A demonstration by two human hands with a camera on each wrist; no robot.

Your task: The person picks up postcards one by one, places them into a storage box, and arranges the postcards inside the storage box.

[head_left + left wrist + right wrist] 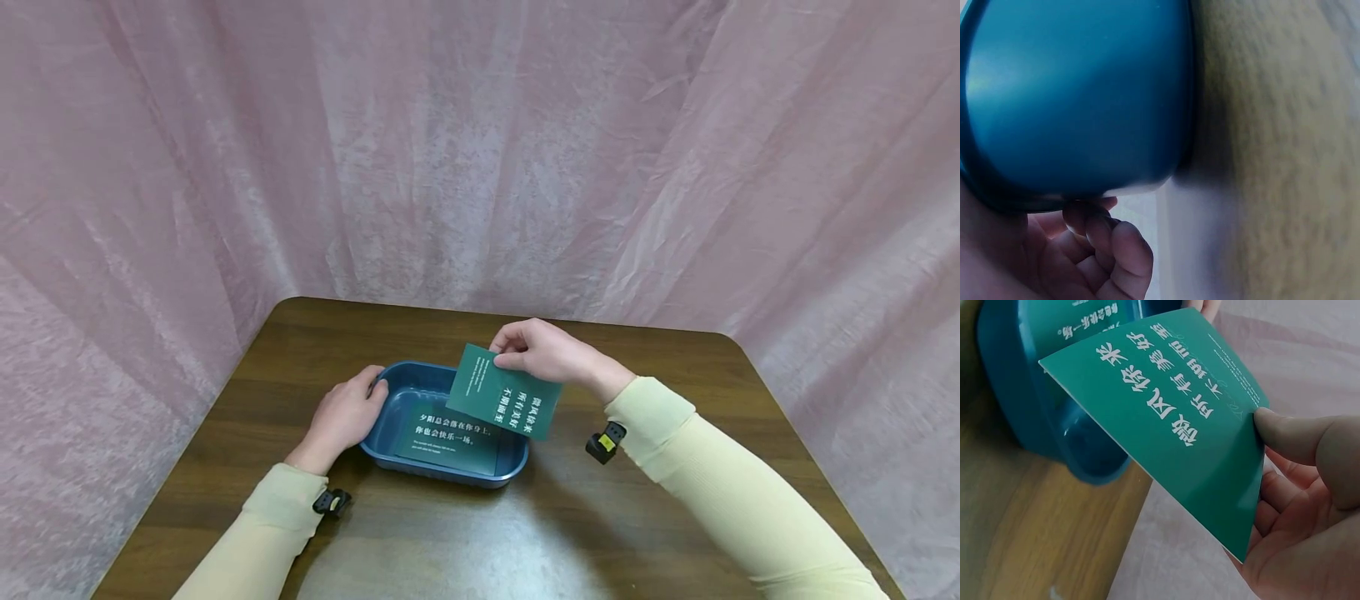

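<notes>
A blue rectangular basin with rounded corners stands on the table. Its left rim is gripped by my left hand, thumb over the edge and curled fingers outside, as the left wrist view shows. Inside lies a green card with white Chinese writing, face up. Between thumb and fingers my right hand pinches a second green card by one edge. This card is tilted above the basin's right end and hides part of that rim. In the right wrist view the held card shows large white characters.
The brown wooden table has rounded far corners. A pink curtain hangs behind it and along both sides. Each wrist wears a small black device, such as the one on the right.
</notes>
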